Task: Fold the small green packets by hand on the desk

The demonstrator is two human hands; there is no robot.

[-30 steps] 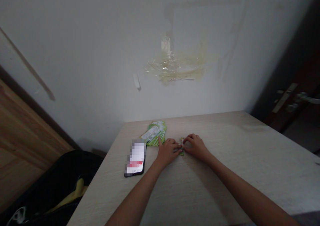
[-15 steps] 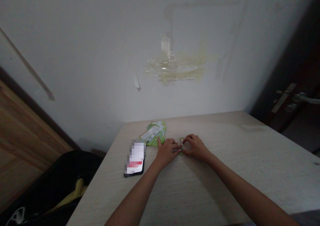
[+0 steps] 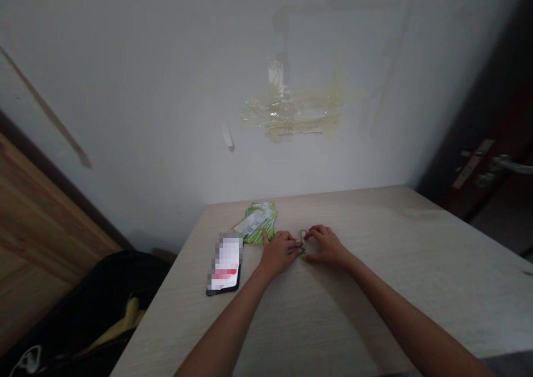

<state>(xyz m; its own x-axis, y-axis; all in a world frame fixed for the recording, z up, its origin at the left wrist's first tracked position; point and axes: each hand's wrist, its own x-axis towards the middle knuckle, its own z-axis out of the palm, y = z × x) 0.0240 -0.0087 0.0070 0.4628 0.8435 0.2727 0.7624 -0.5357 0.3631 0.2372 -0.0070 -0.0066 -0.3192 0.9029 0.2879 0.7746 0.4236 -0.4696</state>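
Note:
A small narrow green-and-white piece, like a folded packet (image 3: 302, 236), lies upright in view on the table between my hands, mostly covered by fingers. My left hand (image 3: 280, 255) presses its fingertips on the left side of this piece, the thumb spread away toward the green packets. From the right, my right hand (image 3: 328, 247) curves its thumb and index finger round the piece, the index near the far end and the thumb near the close end. Several green-and-white printed packets (image 3: 256, 224) lie in an overlapping pile just beyond my left hand.
A phone (image 3: 227, 266) with a lit, blurred screen lies left of my left forearm. The pale wood-grain table (image 3: 400, 244) meets a wall (image 3: 166, 99) with peeling tape. A black bag (image 3: 83, 305) with something yellow is at lower left; a dark door (image 3: 499, 160) stands right.
My right thumb has slid slightly nearer along the piece, widening the gap from its index finger. My left hand has barely moved.

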